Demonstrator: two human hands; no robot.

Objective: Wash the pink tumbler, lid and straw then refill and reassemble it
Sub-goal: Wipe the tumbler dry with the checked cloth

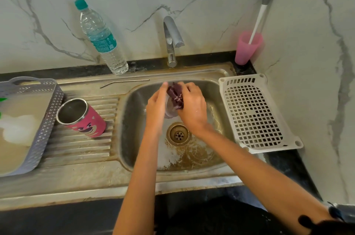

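Observation:
Over the steel sink basin, my left hand holds a clear lid by its edge. My right hand grips a dark maroon scrubber and presses it against the lid. Much of the lid is hidden between the two hands. The pink tumbler, open and with a cartoon face, stands on the ribbed drainboard at the left. A bent metal straw lies on the sink's back ledge.
A water bottle with a teal cap stands behind the drainboard. The tap rises behind the basin. A grey basket sits at far left, a white perforated tray at right, a pink cup with a brush in the corner.

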